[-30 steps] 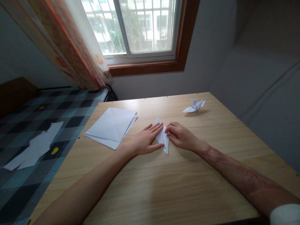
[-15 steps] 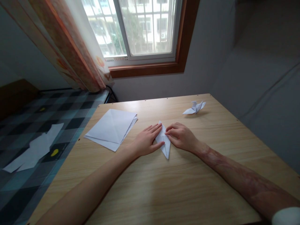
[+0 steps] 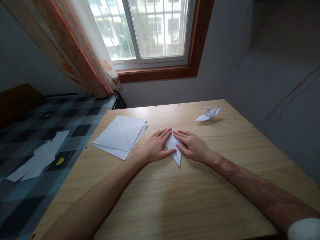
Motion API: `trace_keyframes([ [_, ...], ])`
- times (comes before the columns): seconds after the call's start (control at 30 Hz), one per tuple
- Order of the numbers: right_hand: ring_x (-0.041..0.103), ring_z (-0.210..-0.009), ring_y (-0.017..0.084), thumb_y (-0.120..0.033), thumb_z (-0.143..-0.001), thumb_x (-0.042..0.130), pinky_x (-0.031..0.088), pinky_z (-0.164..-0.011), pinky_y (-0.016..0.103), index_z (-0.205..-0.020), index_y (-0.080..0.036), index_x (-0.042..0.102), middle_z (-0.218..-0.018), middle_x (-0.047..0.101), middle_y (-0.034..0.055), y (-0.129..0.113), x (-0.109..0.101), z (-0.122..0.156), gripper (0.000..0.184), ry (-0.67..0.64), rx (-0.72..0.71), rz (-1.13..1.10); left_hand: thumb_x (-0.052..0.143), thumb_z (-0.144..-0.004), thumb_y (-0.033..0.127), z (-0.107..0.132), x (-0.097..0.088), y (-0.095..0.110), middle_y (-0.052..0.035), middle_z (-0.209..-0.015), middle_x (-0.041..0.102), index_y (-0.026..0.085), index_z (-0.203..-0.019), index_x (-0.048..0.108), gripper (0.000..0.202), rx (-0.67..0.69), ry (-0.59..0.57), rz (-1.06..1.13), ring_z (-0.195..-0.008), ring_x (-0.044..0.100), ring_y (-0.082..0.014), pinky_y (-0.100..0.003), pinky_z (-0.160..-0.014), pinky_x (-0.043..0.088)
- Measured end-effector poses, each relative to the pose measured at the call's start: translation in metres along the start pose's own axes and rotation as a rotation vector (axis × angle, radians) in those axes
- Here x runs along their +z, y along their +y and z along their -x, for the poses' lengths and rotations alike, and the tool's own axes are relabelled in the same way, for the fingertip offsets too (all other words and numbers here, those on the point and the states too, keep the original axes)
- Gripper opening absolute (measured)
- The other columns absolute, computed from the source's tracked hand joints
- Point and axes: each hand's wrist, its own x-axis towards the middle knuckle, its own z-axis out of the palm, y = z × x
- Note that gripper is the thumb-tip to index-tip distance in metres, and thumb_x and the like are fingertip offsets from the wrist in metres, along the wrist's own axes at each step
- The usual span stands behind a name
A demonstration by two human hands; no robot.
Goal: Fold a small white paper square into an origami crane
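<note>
A white folded paper (image 3: pixel 174 144), shaped like a narrow kite, lies flat on the wooden table with its long point toward me. My left hand (image 3: pixel 157 146) rests on its left side, fingers stretched out and thumb across the lower part. On the right side lies my right hand (image 3: pixel 191 145), fingers extended along the paper's upper edge and thumb on its middle. Both hands are open and press the paper from above. Its left and right corners are partly hidden under the fingers.
A stack of white square paper sheets (image 3: pixel 121 135) lies left of my hands on the wooden table (image 3: pixel 190 196). Toward the back right stands a folded paper crane (image 3: pixel 208 115). White paper scraps (image 3: pixel 41 158) lie on the checked bed (image 3: pixel 15 200) beside the table.
My right hand's fingers have gone from a pinch at the paper's right edge to stretched out flat on it. The left hand stays in place on the paper.
</note>
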Motion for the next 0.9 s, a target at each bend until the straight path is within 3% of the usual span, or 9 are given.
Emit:
trace_keyframes([
  [0.13, 0.056, -0.155, 0.035, -0.033, -0.104, 0.066, 0.046, -0.129, 0.058, -0.163, -0.019, 0.058, -0.167, 0.059, 0.0144, -0.0013, -0.0009, 0.0004, 0.061, 0.001, -0.005, 0.016, 0.061, -0.100, 0.076, -0.0005, -0.0023, -0.0001, -0.0187, -0.179, 0.040, 0.016, -0.172, 0.038, 0.096, 0.016, 0.069, 0.049, -0.166, 0.039, -0.0349, -0.051, -0.138, 0.032],
  [0.27, 0.062, -0.148, 0.035, -0.030, -0.103, 0.067, 0.049, -0.126, 0.057, -0.155, -0.018, 0.066, -0.160, 0.066, 0.0148, 0.0000, -0.0016, 0.0003, 0.054, 0.029, -0.010, 0.030, 0.063, -0.100, 0.074, -0.0005, -0.0033, 0.0015, -0.0226, -0.175, 0.045, 0.012, -0.170, 0.038, 0.097, -0.053, 0.123, 0.086, -0.163, 0.044, -0.0368, -0.052, -0.135, 0.039],
  [0.37, 0.065, -0.143, 0.034, -0.028, -0.102, 0.068, 0.052, -0.123, 0.057, -0.150, -0.021, 0.070, -0.155, 0.070, 0.0133, 0.0005, -0.0015, 0.0003, 0.049, 0.051, -0.016, 0.028, 0.060, -0.104, 0.069, -0.0003, -0.0022, 0.0008, -0.0199, -0.172, 0.050, 0.014, -0.170, 0.041, 0.088, -0.037, 0.123, 0.102, -0.161, 0.048, -0.0347, -0.051, -0.135, 0.040],
  [0.57, 0.067, -0.136, 0.035, -0.026, -0.100, 0.069, 0.054, -0.119, 0.058, -0.141, -0.021, 0.075, -0.149, 0.073, 0.0144, -0.0025, -0.0029, -0.0002, 0.042, 0.078, 0.001, -0.001, 0.050, -0.110, 0.067, 0.0008, 0.0004, -0.0030, -0.0165, -0.181, 0.036, 0.016, -0.173, 0.039, 0.082, 0.031, 0.051, 0.031, -0.168, 0.037, -0.0324, -0.051, -0.140, 0.030],
  [0.9, 0.068, -0.132, 0.032, -0.024, -0.102, 0.066, 0.054, -0.117, 0.054, -0.140, -0.023, 0.073, -0.144, 0.074, 0.0123, -0.0018, -0.0048, -0.0038, 0.038, 0.081, 0.048, -0.023, 0.049, -0.111, 0.069, 0.0006, -0.0017, -0.0018, -0.0142, -0.180, 0.036, 0.019, -0.175, 0.037, 0.082, 0.052, 0.004, 0.013, -0.169, 0.036, -0.0301, -0.050, -0.141, 0.027],
])
